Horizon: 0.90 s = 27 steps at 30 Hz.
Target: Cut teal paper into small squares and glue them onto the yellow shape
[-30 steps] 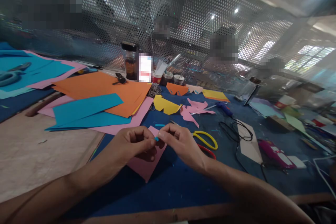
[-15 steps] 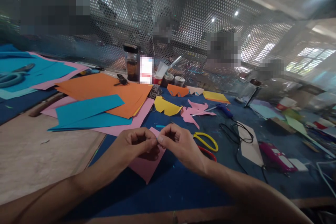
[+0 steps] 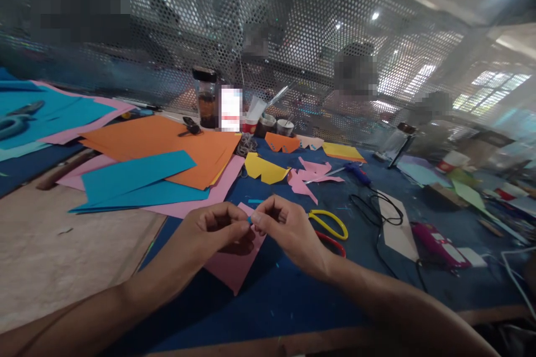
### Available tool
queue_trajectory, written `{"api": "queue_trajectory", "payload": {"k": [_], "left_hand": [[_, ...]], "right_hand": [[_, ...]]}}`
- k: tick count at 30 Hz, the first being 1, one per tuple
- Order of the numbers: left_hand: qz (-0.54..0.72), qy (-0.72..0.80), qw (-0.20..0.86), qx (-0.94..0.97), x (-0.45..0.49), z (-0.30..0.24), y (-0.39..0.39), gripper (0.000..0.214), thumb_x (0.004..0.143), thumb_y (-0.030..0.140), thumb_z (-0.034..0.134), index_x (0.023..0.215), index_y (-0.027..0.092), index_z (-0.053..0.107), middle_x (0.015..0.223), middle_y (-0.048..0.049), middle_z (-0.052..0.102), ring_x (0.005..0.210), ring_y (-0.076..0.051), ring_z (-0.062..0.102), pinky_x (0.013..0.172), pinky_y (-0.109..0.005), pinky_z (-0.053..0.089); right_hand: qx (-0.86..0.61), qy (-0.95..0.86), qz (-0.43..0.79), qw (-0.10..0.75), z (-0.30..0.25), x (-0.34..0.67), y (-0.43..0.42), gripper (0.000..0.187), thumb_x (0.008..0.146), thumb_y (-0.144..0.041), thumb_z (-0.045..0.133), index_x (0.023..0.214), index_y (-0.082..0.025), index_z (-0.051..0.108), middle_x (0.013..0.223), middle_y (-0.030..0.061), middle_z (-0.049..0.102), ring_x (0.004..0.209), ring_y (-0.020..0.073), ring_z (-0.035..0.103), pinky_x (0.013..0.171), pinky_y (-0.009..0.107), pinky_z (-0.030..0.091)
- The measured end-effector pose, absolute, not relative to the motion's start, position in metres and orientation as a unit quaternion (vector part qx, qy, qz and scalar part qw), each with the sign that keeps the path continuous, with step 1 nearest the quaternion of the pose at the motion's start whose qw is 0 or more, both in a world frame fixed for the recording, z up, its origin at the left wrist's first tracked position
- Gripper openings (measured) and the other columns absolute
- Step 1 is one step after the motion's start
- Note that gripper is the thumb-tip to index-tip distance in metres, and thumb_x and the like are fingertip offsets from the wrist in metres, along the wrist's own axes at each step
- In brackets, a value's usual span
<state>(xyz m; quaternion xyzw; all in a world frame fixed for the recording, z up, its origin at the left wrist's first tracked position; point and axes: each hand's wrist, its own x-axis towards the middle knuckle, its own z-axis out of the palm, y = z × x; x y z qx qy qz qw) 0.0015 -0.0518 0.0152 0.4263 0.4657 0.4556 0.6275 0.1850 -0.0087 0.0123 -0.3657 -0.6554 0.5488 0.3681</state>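
My left hand point(image 3: 215, 228) and my right hand point(image 3: 285, 228) meet fingertip to fingertip above the blue mat point(image 3: 268, 295). Both are closed in a pinch on a tiny blue paper scrap point(image 3: 249, 219) held between them. Under the hands lies a pink paper cut-out point(image 3: 234, 268). Yellow-handled scissors point(image 3: 330, 223) with a red handle beside them rest just right of my right hand.
Orange point(image 3: 167, 142), blue point(image 3: 134, 178) and pink sheets pile up at the left. Yellow point(image 3: 263, 168) and pink point(image 3: 310, 175) cut pieces, a dark jar point(image 3: 206, 97), small cups, black cable point(image 3: 377, 209) and a perforated metal screen point(image 3: 293, 39) lie beyond.
The hands stay together in nearly the same place, fingers working the small blue scrap. Only the view shifts slightly.
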Motion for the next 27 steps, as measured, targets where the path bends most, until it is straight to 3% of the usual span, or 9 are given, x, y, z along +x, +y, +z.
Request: {"api": "queue_trajectory", "payload": {"k": [7, 13, 19, 22, 27], "left_hand": [[0.450, 0.471, 0.626, 0.430, -0.001, 0.008, -0.050, 0.029, 0.078, 0.041, 0.085, 0.070, 0.019, 0.068, 0.068, 0.0032, 0.067, 0.065, -0.013, 0.067, 0.070, -0.025, 0.060], [0.444, 0.461, 0.615, 0.461, 0.002, 0.007, -0.050, 0.025, 0.082, 0.042, 0.081, 0.073, 0.021, 0.072, 0.069, 0.0019, 0.068, 0.067, -0.015, 0.067, 0.070, -0.026, 0.059], [0.461, 0.467, 0.614, 0.439, -0.003, 0.001, -0.046, 0.023, 0.082, 0.039, 0.082, 0.072, 0.022, 0.070, 0.070, 0.0014, 0.069, 0.068, -0.015, 0.068, 0.069, -0.024, 0.059], [0.475, 0.460, 0.618, 0.425, -0.007, 0.000, -0.043, 0.022, 0.084, 0.038, 0.080, 0.073, 0.022, 0.070, 0.071, 0.0009, 0.069, 0.069, -0.014, 0.066, 0.070, -0.023, 0.059], [0.501, 0.444, 0.628, 0.396, -0.011, 0.000, -0.039, 0.022, 0.085, 0.035, 0.079, 0.071, 0.022, 0.070, 0.070, 0.0013, 0.066, 0.070, -0.014, 0.064, 0.073, -0.027, 0.062]], "right_hand": [[-0.335, -0.661, 0.566, 0.363, 0.009, 0.186, -0.010, 0.018, 0.091, -0.034, 0.072, 0.085, -0.018, 0.067, 0.078, -0.0004, 0.069, 0.074, 0.0139, 0.064, 0.070, 0.027, 0.050], [-0.379, -0.695, 0.496, 0.358, 0.013, 0.187, -0.012, 0.012, 0.090, -0.026, 0.069, 0.083, -0.018, 0.065, 0.079, -0.0016, 0.068, 0.076, 0.0134, 0.064, 0.072, 0.026, 0.049], [-0.368, -0.688, 0.512, 0.359, 0.012, 0.191, -0.003, 0.020, 0.096, -0.037, 0.066, 0.091, -0.018, 0.067, 0.081, -0.0010, 0.069, 0.077, 0.0140, 0.065, 0.073, 0.026, 0.051], [-0.395, -0.749, 0.413, 0.335, 0.021, 0.209, 0.008, 0.011, 0.098, -0.030, 0.063, 0.099, -0.020, 0.068, 0.089, -0.0006, 0.070, 0.082, 0.0144, 0.065, 0.073, 0.026, 0.048], [-0.477, -0.852, 0.161, 0.144, 0.036, 0.264, 0.012, 0.005, 0.095, -0.024, 0.067, 0.091, -0.021, 0.066, 0.088, 0.0000, 0.068, 0.082, 0.0184, 0.063, 0.072, 0.032, 0.040]]}}
